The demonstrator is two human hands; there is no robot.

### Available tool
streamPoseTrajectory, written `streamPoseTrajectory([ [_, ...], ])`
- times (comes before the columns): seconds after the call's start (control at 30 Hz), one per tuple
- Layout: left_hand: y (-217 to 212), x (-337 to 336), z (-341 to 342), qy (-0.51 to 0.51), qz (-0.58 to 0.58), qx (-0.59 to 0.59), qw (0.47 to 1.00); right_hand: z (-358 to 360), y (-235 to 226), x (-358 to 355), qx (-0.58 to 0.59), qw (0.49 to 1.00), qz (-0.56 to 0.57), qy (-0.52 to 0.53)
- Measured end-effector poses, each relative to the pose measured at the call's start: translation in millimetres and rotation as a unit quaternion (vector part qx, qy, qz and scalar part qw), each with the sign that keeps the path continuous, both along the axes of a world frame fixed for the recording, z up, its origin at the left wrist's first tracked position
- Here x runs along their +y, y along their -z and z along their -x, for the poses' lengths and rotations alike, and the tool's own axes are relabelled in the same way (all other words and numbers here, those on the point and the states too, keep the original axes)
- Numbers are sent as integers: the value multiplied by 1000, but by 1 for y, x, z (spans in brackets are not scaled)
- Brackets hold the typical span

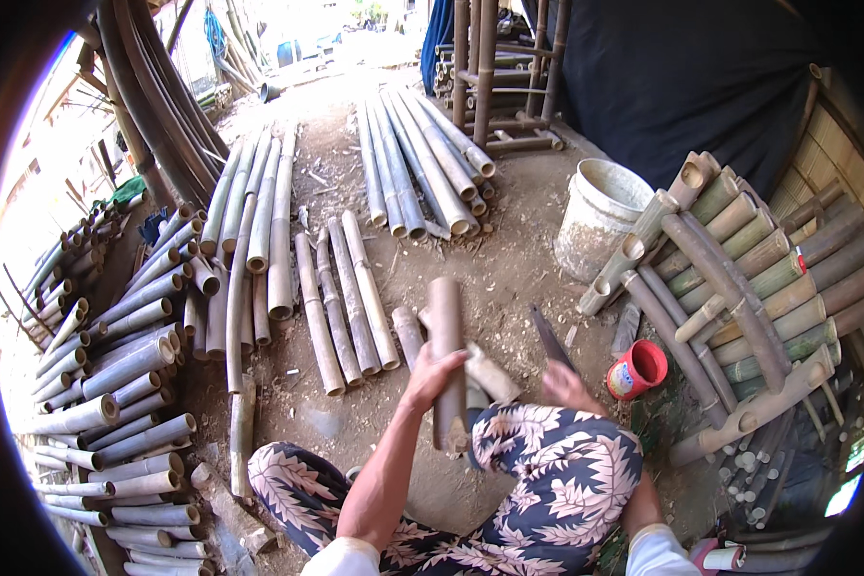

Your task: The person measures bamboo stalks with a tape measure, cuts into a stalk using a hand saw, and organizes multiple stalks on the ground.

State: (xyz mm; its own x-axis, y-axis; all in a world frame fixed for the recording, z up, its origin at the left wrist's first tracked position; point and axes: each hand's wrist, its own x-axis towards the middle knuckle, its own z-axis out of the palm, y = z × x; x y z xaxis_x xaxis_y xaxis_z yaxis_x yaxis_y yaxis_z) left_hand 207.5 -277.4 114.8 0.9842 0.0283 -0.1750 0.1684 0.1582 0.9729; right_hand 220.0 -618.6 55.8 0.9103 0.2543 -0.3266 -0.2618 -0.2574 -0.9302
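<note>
My left hand (434, 376) is wrapped round a short, thick bamboo piece (446, 322), held upright in front of my bent knee. The lower end of this piece comes down beside my knee. Over the same knee, my right hand (568, 386) is closed, slightly blurred, at the base of a dark tapered blade (549, 338). That blade points away from me, and I cannot make out whether it is a saw or a knife; its handle is hidden. Behind the held piece, a pale bamboo length (491, 374) and a shorter one (408, 331) lie on the ground.
Several cut bamboo lengths (315, 312) lie ahead on the dirt, with longer poles (422, 168) beyond. Bamboo stacks stand at the left (130, 370) and right (773, 278). A stained white bucket (586, 226) and a red container (636, 372) stand to the right.
</note>
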Motion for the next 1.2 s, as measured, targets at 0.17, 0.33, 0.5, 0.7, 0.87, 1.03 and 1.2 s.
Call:
streamPoseTrajectory([
  [0.17,-48,-37,-40,172,-124,-104,972,-45,-121,91,29,955,-265,-129],
  [0.33,-24,-9,-109,196,-183,-106,958,-119,-81,137,3,974,-225,8],
  [0.5,71,25,-223,139,-296,-37,944,-247,-13,148,-37,976,-116,183],
  [0.7,166,67,-327,20,-425,-27,905,-349,51,131,115,974,148,125],
  [0.87,154,44,-427,29,-470,-40,881,-351,95,127,19,863,503,-51],
  [1.03,193,36,-525,23,-509,-5,860,-341,93,130,72,898,433,-15],
  [1.2,233,17,-577,21,-529,14,848,-343,86,122,97,907,410,-10],
])
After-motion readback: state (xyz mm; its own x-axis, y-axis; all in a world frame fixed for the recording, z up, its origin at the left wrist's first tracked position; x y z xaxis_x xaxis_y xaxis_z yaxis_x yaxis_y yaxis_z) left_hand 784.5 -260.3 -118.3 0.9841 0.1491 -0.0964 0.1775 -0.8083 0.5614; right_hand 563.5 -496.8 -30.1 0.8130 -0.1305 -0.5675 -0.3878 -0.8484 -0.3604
